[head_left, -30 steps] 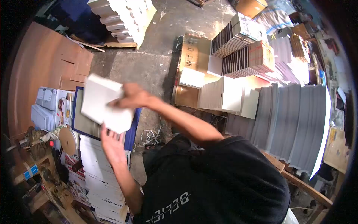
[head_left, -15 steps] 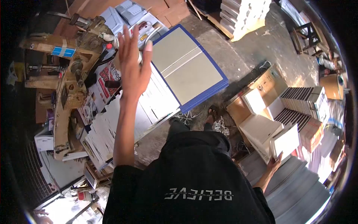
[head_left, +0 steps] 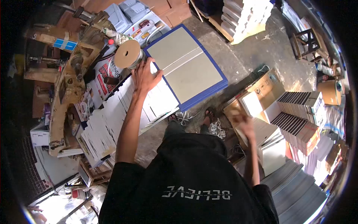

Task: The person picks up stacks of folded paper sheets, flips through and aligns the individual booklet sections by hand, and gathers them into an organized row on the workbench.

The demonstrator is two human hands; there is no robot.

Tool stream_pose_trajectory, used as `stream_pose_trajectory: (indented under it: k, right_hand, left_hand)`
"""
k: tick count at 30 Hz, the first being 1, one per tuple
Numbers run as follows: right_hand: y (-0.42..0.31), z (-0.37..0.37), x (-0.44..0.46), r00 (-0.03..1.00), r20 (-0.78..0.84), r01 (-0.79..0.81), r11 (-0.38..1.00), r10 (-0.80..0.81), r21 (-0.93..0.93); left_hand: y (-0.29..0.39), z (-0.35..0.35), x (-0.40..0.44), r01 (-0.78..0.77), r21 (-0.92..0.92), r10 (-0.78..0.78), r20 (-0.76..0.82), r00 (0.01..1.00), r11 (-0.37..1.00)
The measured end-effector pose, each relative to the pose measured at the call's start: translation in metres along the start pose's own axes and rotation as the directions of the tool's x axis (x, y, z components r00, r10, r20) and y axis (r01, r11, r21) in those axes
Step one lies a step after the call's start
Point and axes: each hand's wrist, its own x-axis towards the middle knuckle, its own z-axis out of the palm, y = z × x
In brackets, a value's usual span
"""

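My left hand [head_left: 146,77] rests on the end of a long row of white paper book blocks [head_left: 112,123], its fingers spread and the thumb apart. Just beyond the fingertips stands a spool [head_left: 129,54] with a brown disc on top. Beside the hand lie blue-edged covers with grey boards [head_left: 188,65], stacked up. My right hand [head_left: 243,124] is smeared by motion over the left side of a cardboard box [head_left: 270,87], apart from the pale book blocks [head_left: 271,153] below it. Whether its fingers hold anything cannot be made out.
Dark-spined books [head_left: 298,108] stand in stacks at the right, above piles of grey sheets [head_left: 298,188]. A worn wooden and metal press [head_left: 69,89] is at the left. White string [head_left: 218,128] lies on the floor by my feet. A small wooden stool [head_left: 308,41] stands at the far right.
My left hand has come down onto the white book blocks, uncovering the spool. My right hand has let go of a pale book block and moved up and left; the block now lies lower.
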Motion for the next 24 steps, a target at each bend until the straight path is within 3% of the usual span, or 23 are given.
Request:
stream_pose_trajectory:
  k: [1,2,3,4,5,8,9,11,13,14,15,16,17,18,20,21,23,24]
  right_hand:
    - [-0.038,0.037,0.015,0.93,0.364,-0.053,0.961,-0.051,0.27]
    - [-0.082,0.075,0.02,0.883,0.457,-0.141,0.871,-0.104,0.47]
    - [-0.162,0.096,0.021,0.851,0.48,-0.369,0.893,0.215,0.256]
    - [-0.184,0.131,0.015,0.974,0.215,-0.149,0.913,0.07,0.379]
    - [-0.197,0.157,0.006,0.995,-0.081,0.093,0.897,-0.064,0.433]
    - [-0.25,0.172,0.015,0.912,-0.356,0.295,0.926,-0.201,0.233]
    - [-0.253,0.178,0.019,0.906,-0.38,0.287,0.932,-0.188,0.222]
    - [-0.257,0.194,0.024,0.942,-0.263,0.216,0.976,-0.208,0.001]
    - [-0.268,0.216,0.02,0.943,-0.325,0.07,0.998,-0.068,-0.005]
    - [-0.276,0.223,0.014,0.927,-0.365,0.068,0.997,-0.081,-0.046]
    - [-0.285,0.227,0.013,0.908,-0.407,0.071,0.993,-0.103,-0.092]
    - [-0.294,0.229,0.011,0.855,-0.458,0.175,0.967,-0.242,-0.184]
    - [-0.293,0.237,0.012,0.844,-0.487,0.149,0.97,-0.226,-0.191]
    - [-0.29,0.247,0.013,0.865,-0.475,0.106,0.984,-0.161,-0.14]
    - [-0.287,0.263,0.005,0.89,-0.448,0.035,0.993,-0.081,-0.111]
    - [-0.291,0.26,0.004,0.881,-0.467,0.024,0.993,-0.076,-0.116]
    - [-0.301,0.248,-0.004,0.722,-0.684,0.02,0.991,-0.107,-0.134]
    - [-0.292,0.243,-0.004,0.648,-0.761,0.021,1.0,-0.023,-0.012]
  left_hand:
    - [-0.003,-0.001,0.002,0.005,-0.001,-0.005,-0.003,1.0,1.0]
    - [-0.004,-0.003,0.005,0.065,-0.03,-0.063,0.063,0.996,0.997]
    - [-0.005,-0.006,0.01,0.119,-0.053,-0.112,0.13,0.985,0.991]
    - [-0.006,-0.013,0.017,0.161,-0.059,-0.146,0.204,0.968,0.985]
    - [-0.012,-0.014,0.021,0.148,-0.061,-0.133,0.204,0.97,0.987]
    - [-0.032,-0.011,0.031,0.173,-0.179,-0.104,0.341,0.934,0.969]
    - [-0.038,-0.007,0.031,0.193,-0.157,-0.13,0.341,0.931,0.969]
    - [-0.046,-0.003,0.037,0.172,-0.151,-0.11,0.351,0.93,0.973]
    - [-0.047,-0.013,0.038,0.232,-0.17,-0.103,0.551,0.828,0.958]
    - [-0.049,-0.022,0.028,0.197,-0.22,-0.075,0.463,0.883,0.956]
    - [-0.062,-0.017,0.023,0.168,-0.234,-0.038,0.474,0.88,0.958]
    - [-0.079,-0.011,0.02,0.134,-0.411,0.065,0.435,0.898,0.902]
    - [-0.089,0.0,0.024,0.097,-0.572,0.159,0.382,0.911,0.814]
    - [-0.085,0.001,0.032,0.076,-0.584,0.196,0.387,0.901,0.808]
    - [-0.079,-0.011,0.035,0.086,-0.171,0.031,0.585,0.81,0.982]
    - [-0.08,-0.015,0.038,0.102,-0.153,0.015,0.622,0.783,0.983]
    - [-0.078,-0.062,0.045,0.146,-0.38,0.221,0.764,0.605,0.913]
    - [-0.109,-0.036,0.04,0.246,-0.601,0.338,0.69,0.64,0.76]
